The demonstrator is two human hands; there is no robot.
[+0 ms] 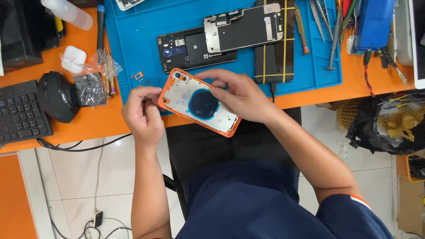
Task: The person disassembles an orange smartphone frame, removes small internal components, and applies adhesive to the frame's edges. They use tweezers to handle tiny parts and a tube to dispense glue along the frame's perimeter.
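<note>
I hold an orange phone back housing [199, 104] over the front edge of the blue work mat [141, 35], its white inner side up with a dark round coil in the middle. My left hand [142, 113] grips its left end near the camera hole. My right hand [239, 95] holds its right side, fingers pressing on the inner face beside the coil.
On the mat lie a black phone frame [195, 48], a metal-backed screen panel [243, 28], a dark phone taped with yellow strips [274, 57], small orange parts [139, 76], tweezers and screwdrivers [332, 31]. A black mouse [57, 97], keyboard [20, 113] and white earbud case [73, 59] sit left.
</note>
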